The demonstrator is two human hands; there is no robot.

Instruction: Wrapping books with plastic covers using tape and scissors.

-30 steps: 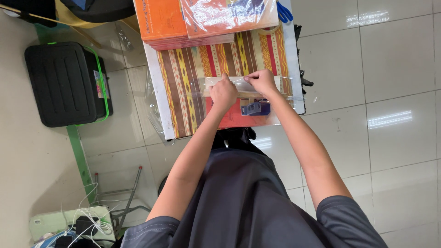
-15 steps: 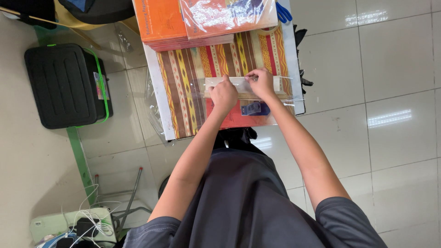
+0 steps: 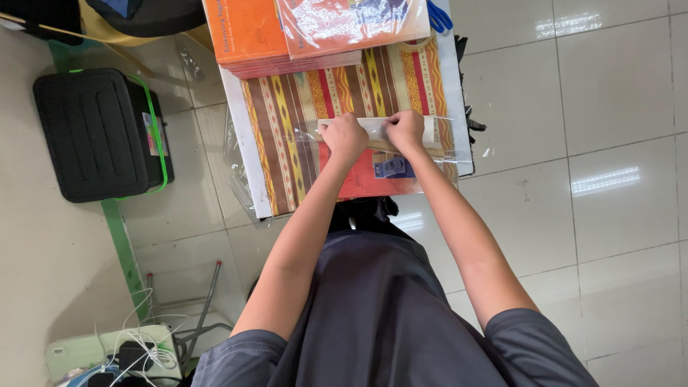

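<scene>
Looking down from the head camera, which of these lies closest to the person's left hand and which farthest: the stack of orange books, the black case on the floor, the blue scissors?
From the left hand:
1. Stack of orange books, just beyond it on the table, toward the far left.
2. Blue scissors, at the table's far right corner; not much farther than the books.
3. Black case, off the table on the floor, left side.
</scene>
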